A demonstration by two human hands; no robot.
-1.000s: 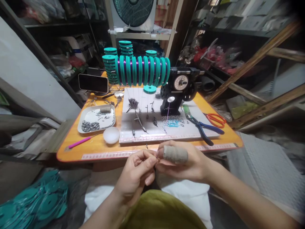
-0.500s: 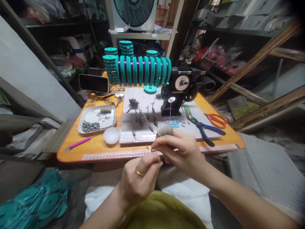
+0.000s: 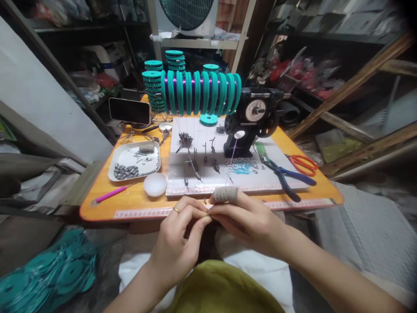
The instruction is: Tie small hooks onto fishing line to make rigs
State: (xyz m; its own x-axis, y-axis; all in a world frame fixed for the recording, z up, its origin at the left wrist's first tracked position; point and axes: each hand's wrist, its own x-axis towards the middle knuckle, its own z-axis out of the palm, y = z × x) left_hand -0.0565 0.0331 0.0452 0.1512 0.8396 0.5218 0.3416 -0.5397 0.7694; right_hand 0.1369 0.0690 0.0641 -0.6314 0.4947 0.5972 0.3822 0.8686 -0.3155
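Observation:
My left hand [image 3: 182,237], with a gold ring, and my right hand [image 3: 252,219], with a grey wrap [image 3: 225,194] on one finger, meet fingertip to fingertip at the table's front edge. Both are closed in a pinch; whatever they hold is too small to make out. Just beyond them lies a white board [image 3: 182,167] bearing small dark fittings on thin lines. Over it, a row of teal spools [image 3: 202,93] wound with purple line sits on a black winding machine [image 3: 247,124]. A purple strand [image 3: 233,150] hangs down from the machine.
Left on the orange table [image 3: 94,195] are a white tray [image 3: 158,161] of grey sinkers, a white cup [image 3: 155,185], a pink-handled tool [image 3: 110,194] and a phone [image 3: 129,111]. Blue-handled pliers [image 3: 289,184] and orange-handled scissors [image 3: 302,165] lie right. Teal spools in bags [image 3: 58,269] are at lower left.
My left hand has turned and opened out a little from a tighter curl, its fingertips moving up and left. My right hand has shifted slightly down, and their fingertips now meet. The view has shifted slightly.

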